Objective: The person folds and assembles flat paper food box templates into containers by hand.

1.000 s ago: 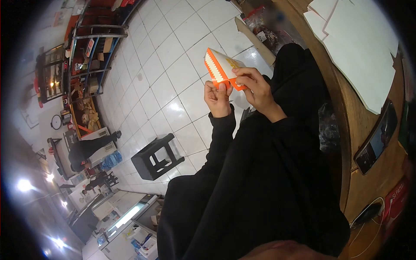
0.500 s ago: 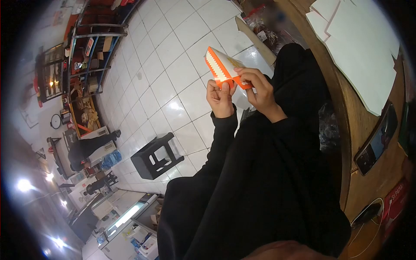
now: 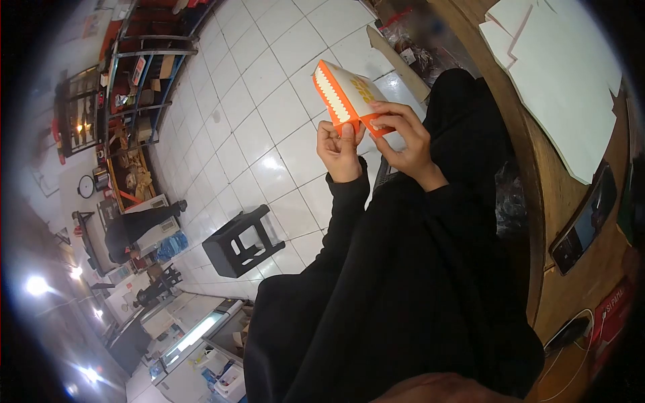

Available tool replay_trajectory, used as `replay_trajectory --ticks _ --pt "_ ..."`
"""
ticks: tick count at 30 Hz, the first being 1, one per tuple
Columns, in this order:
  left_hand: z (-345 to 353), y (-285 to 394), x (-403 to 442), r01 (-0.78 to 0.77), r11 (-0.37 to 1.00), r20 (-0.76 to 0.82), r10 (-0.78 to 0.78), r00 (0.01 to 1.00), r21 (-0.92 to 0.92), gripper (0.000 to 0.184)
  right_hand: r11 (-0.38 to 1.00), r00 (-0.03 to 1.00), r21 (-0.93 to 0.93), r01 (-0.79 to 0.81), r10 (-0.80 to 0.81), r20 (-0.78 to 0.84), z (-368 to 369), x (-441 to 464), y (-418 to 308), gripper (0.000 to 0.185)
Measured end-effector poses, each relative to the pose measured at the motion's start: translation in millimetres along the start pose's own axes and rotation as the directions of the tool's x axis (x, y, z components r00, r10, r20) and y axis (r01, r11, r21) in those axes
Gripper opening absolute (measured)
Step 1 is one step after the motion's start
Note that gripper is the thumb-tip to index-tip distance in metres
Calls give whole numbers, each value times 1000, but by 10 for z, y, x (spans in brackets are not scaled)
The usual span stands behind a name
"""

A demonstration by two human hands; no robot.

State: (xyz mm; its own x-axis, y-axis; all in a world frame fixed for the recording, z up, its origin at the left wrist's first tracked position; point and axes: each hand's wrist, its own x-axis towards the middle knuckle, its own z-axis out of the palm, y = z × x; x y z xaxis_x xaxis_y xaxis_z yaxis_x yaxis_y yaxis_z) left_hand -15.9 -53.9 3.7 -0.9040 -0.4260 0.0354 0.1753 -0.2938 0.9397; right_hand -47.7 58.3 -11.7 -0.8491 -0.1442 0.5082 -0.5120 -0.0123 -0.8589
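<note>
Held up above my lap is a small orange and white paper box [image 3: 356, 91] with yellow print on its white panel and a white zigzag pattern along its orange side. My left hand [image 3: 340, 153] pinches its lower orange edge between thumb and fingers. The fingers of my right hand [image 3: 406, 141] close around the near right corner, with some fingers lying along the white panel. The inside of the box cannot be seen.
White sheets of cut card [image 3: 557, 80] and a phone [image 3: 584, 221] lie on the wooden table [image 3: 564, 295] at the right. A black stool [image 3: 245, 242] stands on the tiled floor. A person [image 3: 138, 228] in dark clothes is farther back near shelves [image 3: 144, 87].
The box has turned so that more of its white printed panel shows, and it looks fuller in shape. My right fingers have spread slightly along it.
</note>
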Motion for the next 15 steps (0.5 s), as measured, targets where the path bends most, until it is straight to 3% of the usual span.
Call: replay_trajectory --ticks 2,4,5,7,8,9,11,12,14,15 --pt "41 56 36 57 998 -54 -58 997 -27 11 999 1000 36 -9 10 -18 -15 3 1 16" --pt "-12 53 64 103 993 -38 -105 994 -66 10 961 981 195 -195 194 25 -27 -4 40 11" --pt "-44 43 79 149 983 -18 -151 988 -106 9 961 981 195 -195 194 23 -31 -14 75 11" --pt "-123 15 102 199 976 20 -198 980 -90 7 842 930 428 -328 368 -10 -37 -30 155 4" --pt "-163 5 118 247 966 56 -243 968 -74 6 842 930 428 -327 367 -12 -69 -29 195 4" --pt "-205 5 135 247 966 57 -243 968 -75 6 754 883 490 -437 464 75 -114 -19 222 4" --pt "-282 -1 158 203 938 41 -223 974 282 7 549 760 575 -607 612 218 -135 -31 243 4" --pt "-283 -16 153 203 938 43 -223 974 283 7 549 760 576 -606 612 216 -128 -34 225 4" --pt "-268 -61 125 -16 862 93 -36 995 506 9 528 777 612 -589 579 247 -100 -35 193 5" --pt "-250 -74 79 21 834 79 -77 994 551 9 527 777 614 -588 578 249 -85 -32 195 5"
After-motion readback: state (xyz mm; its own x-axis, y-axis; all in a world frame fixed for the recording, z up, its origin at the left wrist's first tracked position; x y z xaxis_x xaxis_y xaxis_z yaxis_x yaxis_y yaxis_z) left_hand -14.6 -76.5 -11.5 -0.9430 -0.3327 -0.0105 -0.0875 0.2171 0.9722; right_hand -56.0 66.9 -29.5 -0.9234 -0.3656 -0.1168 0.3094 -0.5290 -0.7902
